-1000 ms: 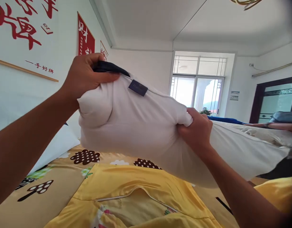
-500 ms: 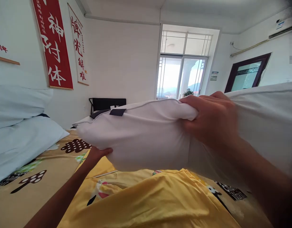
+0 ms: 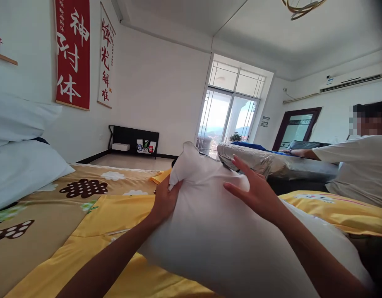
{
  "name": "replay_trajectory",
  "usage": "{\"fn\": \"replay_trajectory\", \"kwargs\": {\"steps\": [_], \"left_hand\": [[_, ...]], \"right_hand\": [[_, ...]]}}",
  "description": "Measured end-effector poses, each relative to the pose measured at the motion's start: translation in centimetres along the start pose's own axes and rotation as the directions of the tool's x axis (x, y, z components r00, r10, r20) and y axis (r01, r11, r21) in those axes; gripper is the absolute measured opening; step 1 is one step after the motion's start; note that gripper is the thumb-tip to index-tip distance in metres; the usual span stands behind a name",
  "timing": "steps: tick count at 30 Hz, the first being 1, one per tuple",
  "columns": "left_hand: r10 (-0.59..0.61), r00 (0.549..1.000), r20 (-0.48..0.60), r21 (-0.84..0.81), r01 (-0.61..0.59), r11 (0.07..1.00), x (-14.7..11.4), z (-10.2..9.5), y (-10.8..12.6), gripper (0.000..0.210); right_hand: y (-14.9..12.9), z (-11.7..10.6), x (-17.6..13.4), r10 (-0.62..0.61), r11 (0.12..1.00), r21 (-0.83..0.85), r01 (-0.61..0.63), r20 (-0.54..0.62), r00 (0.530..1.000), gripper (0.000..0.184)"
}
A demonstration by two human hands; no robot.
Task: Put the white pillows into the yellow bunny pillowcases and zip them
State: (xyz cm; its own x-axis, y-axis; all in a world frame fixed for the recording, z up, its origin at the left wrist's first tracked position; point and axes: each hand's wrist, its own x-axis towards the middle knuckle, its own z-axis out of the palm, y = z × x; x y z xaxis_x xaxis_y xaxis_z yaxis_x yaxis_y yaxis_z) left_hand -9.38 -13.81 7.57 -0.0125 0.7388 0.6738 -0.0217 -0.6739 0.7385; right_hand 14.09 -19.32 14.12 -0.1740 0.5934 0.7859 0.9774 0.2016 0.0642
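A white pillow (image 3: 215, 231) lies lengthwise in front of me over a yellow cover (image 3: 122, 215) on the bed. My left hand (image 3: 164, 200) grips the pillow's far left corner, fingers pressed into the fabric. Flat on top of the pillow near its far end rests my right hand (image 3: 255, 192), fingers spread, holding nothing. The pillow's near end runs out of view at the bottom right.
Two white pillows (image 3: 20, 165) are stacked at the left against the wall. The bed sheet (image 3: 38, 231) is tan with brown spotted shapes. Another person (image 3: 361, 165) in a white shirt works at a second bed (image 3: 271, 163) to the right. A low black shelf (image 3: 133, 140) stands by the far wall.
The pillow has come down from in front of my face onto the yellow cover. My right hand let go of its pinch and now lies flat; my left hand shifted to the far corner.
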Motion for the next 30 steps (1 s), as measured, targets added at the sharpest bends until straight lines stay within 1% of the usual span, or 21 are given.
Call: {"fn": "replay_trajectory", "kwargs": {"steps": [1,2,3,5,6,7,8,10,11,12,13,14,16,18,20,22,24,26,27,28,30], "left_hand": [[0.021,1.0,0.013,0.009,-0.021,1.0,0.1,0.0,0.5,0.033],[0.032,0.999,0.033,0.018,-0.032,0.999,0.1,-0.1,1.0,0.034],[0.028,0.998,0.054,0.03,-0.03,0.999,0.1,-0.3,1.4,0.035],[-0.02,0.994,0.105,0.053,0.014,0.998,-0.4,-1.5,1.5,0.042],[-0.051,0.988,0.145,0.057,0.043,0.997,-0.7,-2.4,1.2,0.046],[-0.083,0.975,0.205,0.059,0.073,0.996,-1.1,-3.5,0.7,0.051],[-0.116,0.954,0.278,0.063,0.102,0.993,-1.6,-4.7,0.0,0.057],[-0.189,0.885,0.426,0.089,0.167,0.982,-2.6,-6.7,-1.8,0.079],[-0.232,0.847,0.478,0.117,0.2,0.973,-3.2,-7.3,-2.7,0.09],[-0.28,0.82,0.5,0.155,0.233,0.96,-3.8,-7.6,-3.7,0.095],[-0.324,0.811,0.487,0.193,0.262,0.945,-4.4,-7.4,-4.4,0.093],[-0.355,0.824,0.443,0.222,0.283,0.933,-5.1,-7.0,-5.0,0.085],[-0.375,0.871,0.317,0.244,0.307,0.92,-6.1,-5.3,-5.4,0.065],[-0.371,0.904,0.213,0.223,0.325,0.919,-6.4,-3.5,-5.0,0.055],[-0.402,0.904,0.142,0.157,0.381,0.911,-6.1,-2.3,-4.2,0.052],[-0.48,0.874,0.071,0.058,0.477,0.877,-5.4,-1.8,-3.4,0.05],[-0.585,0.811,0.022,-0.056,0.585,0.809,-4.8,-1.7,-2.9,0.047],[-0.673,0.739,0.022,-0.173,0.666,0.726,-4.4,-1.5,-2.8,0.047],[-0.698,0.715,0.039,-0.23,0.687,0.69,-4.4,-1.3,-2.9,0.048],[-0.71,0.701,0.06,-0.277,0.695,0.663,-4.4,-1.1,-3.0,0.049],[-0.698,0.708,0.101,-0.309,0.69,0.655,-4.5,-0.7,-3.2,0.048]], "right_hand": [[-1.4,-0.2,1.3,0.016,0.996,0.094,-0.015,-0.013,1.0,0.085],[-2.6,-0.4,2.5,0.036,0.983,0.18,-0.036,0.005,0.999,0.089],[-3.7,-0.3,3.5,0.055,0.964,0.258,-0.065,0.048,0.997,0.086],[-4.6,0.1,4.5,0.083,0.913,0.386,-0.135,0.149,0.985,0.062],[-4.6,0.4,4.5,0.095,0.886,0.433,-0.165,0.18,0.979,0.05],[-4.3,0.7,4.3,0.113,0.863,0.47,-0.188,0.182,0.977,0.044],[-3.9,1.1,4.0,0.142,0.845,0.496,-0.201,0.154,0.978,0.042],[-2.9,1.9,3.4,0.202,0.826,0.527,-0.201,0.056,0.978,0.043],[-2.5,2.4,3.2,0.215,0.824,0.534,-0.188,0.012,0.977,0.044],[-2.2,2.9,3.0,0.205,0.83,0.533,-0.161,-0.024,0.978,0.045],[-2.2,3.4,2.9,0.173,0.844,0.522,-0.121,-0.053,0.983,0.045],[-2.2,3.9,2.8,0.126,0.865,0.497,-0.07,-0.079,0.989,0.044],[-2.7,5.0,2.5,0.025,0.906,0.423,0.033,-0.13,0.991,0.037],[-3.2,5.9,1.8,-0.037,0.93,0.351,0.107,-0.2,0.979,0.027],[-3.7,6.3,0.9,-0.043,0.937,0.319,0.145,-0.306,0.951,0.019],[-4.3,6.1,-0.4,-0.022,0.931,0.323,0.171,-0.419,0.908,0.014],[-5.2,5.6,-2.0,-0.014,0.921,0.328,0.212,-0.515,0.857,0.012],[-6.2,5.1,-4.0,-0.039,0.909,0.317,0.269,-0.579,0.814,0.014],[-6.6,5.0,-5.2,-0.06,0.906,0.304,0.294,-0.596,0.801,0.018],[-7.0,4.9,-6.4,-0.084,0.906,0.287,0.312,-0.6,0.795,0.021],[-7.1,4.7,-8.4,-0.135,0.916,0.235,0.324,-0.581,0.803,0.026]]}}
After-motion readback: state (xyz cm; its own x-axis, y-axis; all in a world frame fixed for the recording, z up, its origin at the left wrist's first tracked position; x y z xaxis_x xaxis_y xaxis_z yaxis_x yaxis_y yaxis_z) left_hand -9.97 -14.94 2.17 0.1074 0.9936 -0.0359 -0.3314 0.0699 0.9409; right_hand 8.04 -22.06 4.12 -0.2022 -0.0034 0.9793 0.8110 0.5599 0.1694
